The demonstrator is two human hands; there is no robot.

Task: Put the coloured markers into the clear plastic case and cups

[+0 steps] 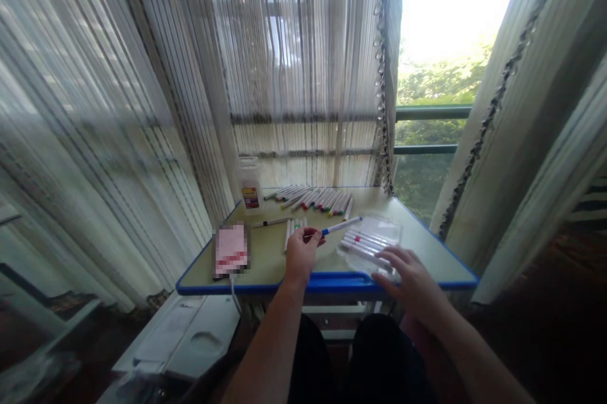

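My left hand [303, 250] is closed on a white marker pen with a blue cap [342, 225], held slantwise above the table with its far end toward the right. My right hand [403, 268] rests at the near right side of a clear plastic case [389, 228], fingers stretched over it. Several white markers [364, 241] lie side by side in the case, one with a red band. Under and beyond my left hand a few more markers [288, 236] lie on the table. Whether my right fingertips press on a marker or the case is hard to make out.
The pale table [265, 258] has a blue edge. Rows of coloured markers [322, 198] lie at its back. A clear container with a label [250, 186] stands at the back left, and a blurred pink-screened device [231, 249] with a cable lies at the left. Curtains [303, 75] hang behind.
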